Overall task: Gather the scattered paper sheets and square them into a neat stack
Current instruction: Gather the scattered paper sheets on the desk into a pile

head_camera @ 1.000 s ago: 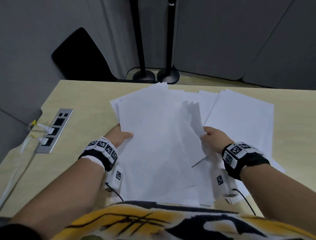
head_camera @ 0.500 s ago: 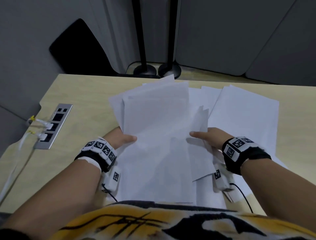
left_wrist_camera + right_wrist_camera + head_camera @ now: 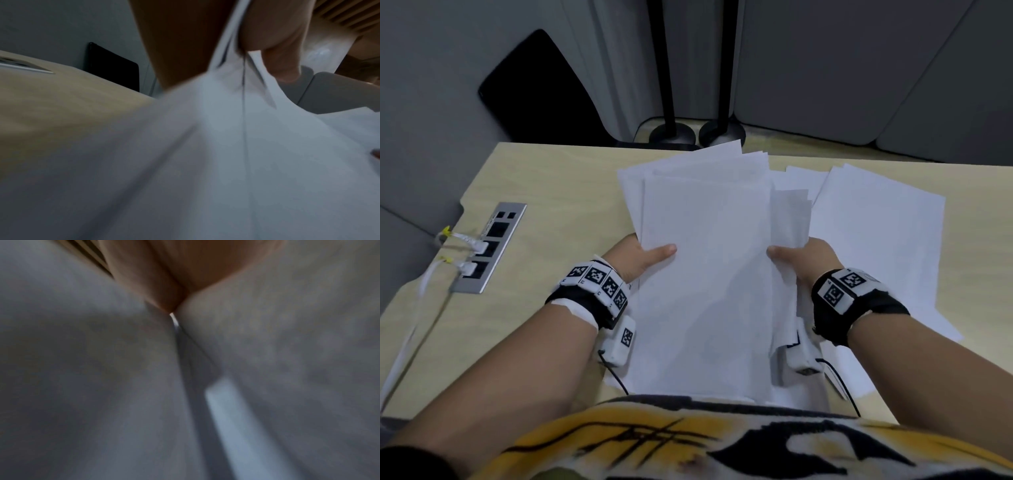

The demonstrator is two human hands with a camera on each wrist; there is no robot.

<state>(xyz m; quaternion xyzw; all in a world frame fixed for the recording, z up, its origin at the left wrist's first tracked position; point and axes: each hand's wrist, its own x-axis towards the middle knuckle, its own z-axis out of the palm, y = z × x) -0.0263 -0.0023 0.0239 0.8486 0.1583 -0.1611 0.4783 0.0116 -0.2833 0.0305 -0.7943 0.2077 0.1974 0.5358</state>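
While both hands (image 3: pixel 640 258) pinch, sheets (image 3: pixel 705 274) lie between.

A light wooden table (image 3: pixel 558 192) carries loose paper sheets (image 3: pixel 876 233) and a socket panel (image 3: pixel 489 246).

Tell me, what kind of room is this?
Probably an office or meeting room: a pale wooden desk with a built-in socket panel, grey partition panels behind it, and loose paper sheets on top.

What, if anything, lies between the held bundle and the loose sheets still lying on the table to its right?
Nothing visible does. The left hand and right hand grip the paper bundle by its side edges; the loose sheets lie flat right beside it on the table, partly tucked under the right hand.
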